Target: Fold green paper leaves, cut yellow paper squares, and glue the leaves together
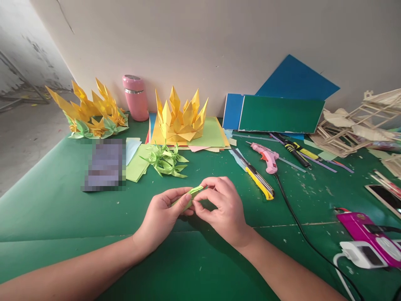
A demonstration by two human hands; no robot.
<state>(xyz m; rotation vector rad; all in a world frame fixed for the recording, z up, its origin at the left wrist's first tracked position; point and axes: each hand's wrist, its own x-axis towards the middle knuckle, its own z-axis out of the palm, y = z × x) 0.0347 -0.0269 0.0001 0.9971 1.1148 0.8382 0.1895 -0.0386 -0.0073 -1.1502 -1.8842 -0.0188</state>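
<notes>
A small folded piece of light green paper (191,193) is pinched between both hands just above the green table cover (62,217). My left hand (163,217) grips its near end with thumb and fingers closed. My right hand (224,209) pinches its far end, fingers curled over it. Just beyond the hands lies a cluster of finished green origami pieces (167,161) beside sheets of light green paper (138,167).
Yellow origami crowns stand at the back (180,119) and back left (90,113), with a pink flask (136,98) between. A yellow utility knife (257,175), pink glue gun (266,158) with black cord, coloured card sheets (280,113), wooden stick models (354,125) and a magenta power strip (366,234) lie right.
</notes>
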